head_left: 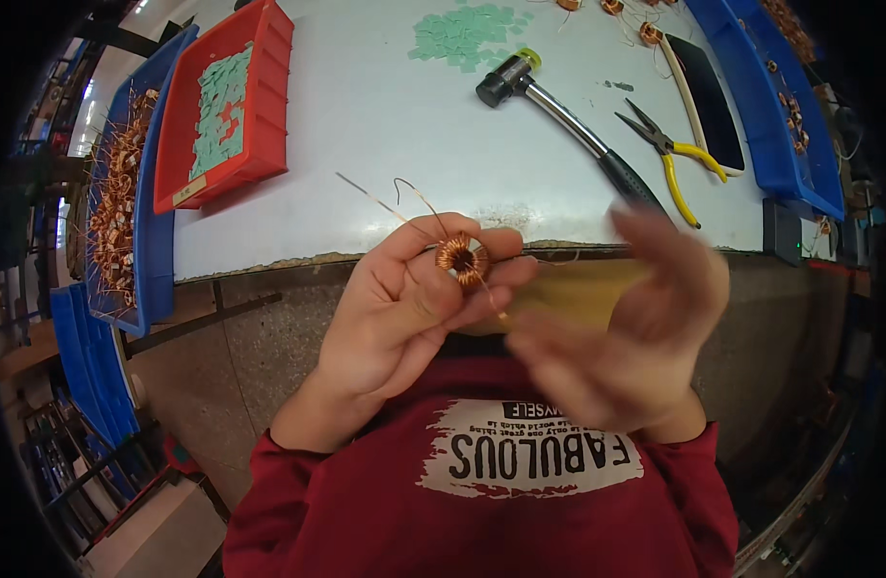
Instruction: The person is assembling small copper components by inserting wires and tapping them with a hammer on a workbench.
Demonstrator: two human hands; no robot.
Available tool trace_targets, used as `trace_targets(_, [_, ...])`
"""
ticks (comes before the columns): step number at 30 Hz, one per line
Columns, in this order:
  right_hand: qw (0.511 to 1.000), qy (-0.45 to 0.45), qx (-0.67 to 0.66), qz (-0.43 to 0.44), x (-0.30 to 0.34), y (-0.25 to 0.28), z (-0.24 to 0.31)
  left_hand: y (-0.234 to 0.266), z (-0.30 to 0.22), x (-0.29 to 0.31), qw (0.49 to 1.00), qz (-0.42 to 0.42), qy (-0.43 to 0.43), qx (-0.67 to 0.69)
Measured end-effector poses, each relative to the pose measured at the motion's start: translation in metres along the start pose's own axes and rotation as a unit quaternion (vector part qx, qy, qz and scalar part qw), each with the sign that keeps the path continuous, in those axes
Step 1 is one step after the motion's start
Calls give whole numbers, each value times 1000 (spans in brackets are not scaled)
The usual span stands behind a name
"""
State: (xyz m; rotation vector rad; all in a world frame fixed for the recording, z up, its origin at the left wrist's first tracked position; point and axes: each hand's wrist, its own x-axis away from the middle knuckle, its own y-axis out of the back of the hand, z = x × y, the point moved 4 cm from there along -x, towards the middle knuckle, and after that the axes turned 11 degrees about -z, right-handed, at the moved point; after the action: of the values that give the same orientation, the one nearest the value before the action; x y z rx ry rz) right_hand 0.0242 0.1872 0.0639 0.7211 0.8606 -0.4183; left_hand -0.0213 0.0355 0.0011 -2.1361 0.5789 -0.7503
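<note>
My left hand (pixel 395 308) is closed on a copper-wound ring coil (pixel 461 258), pinched between thumb and fingers in front of the table's edge. Two long wire ends rise from the coil toward the far left. Another wire runs down to the right, toward my right hand (pixel 626 337). That hand is smeared by motion, its lower fingertips close to the wire's tip. Whether they touch or grip it, I cannot tell.
Beyond my hands lie a hammer (pixel 558 111) and yellow-handled pliers (pixel 669 149) on the white table (pixel 366 125). A red bin (pixel 269 106) of green pieces and a blue bin (pixel 154 260) of coils stand left. At right are a phone-like dark slab (pixel 708 96) and another blue bin (pixel 766 125).
</note>
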Motion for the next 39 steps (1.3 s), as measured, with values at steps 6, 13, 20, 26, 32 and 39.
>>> trace_targets(6, [996, -75, -38, -18, 13, 2, -13, 0, 7, 7, 999, -49, 3, -2])
trace_targets(13, [969, 161, 44, -179, 73, -6, 5, -5, 12, 0, 1000, -12, 28, -7])
trace_targets(20, [947, 227, 227, -12, 51, 0, 18, -1, -7, -2, 992, -30, -50, -111])
trace_targets(26, [915, -379, -132, -44, 49, 7, -35, -12, -9, -3, 952, -68, -156, -256])
trace_targets(32, [675, -542, -468, 178, 20, -38, -45, -12, -10, 20, 923, -58, -186, -332])
trace_targets(39, [612, -572, -504, 212, 26, -36, -50, -11, 1, 17, 940, -33, -111, -320])
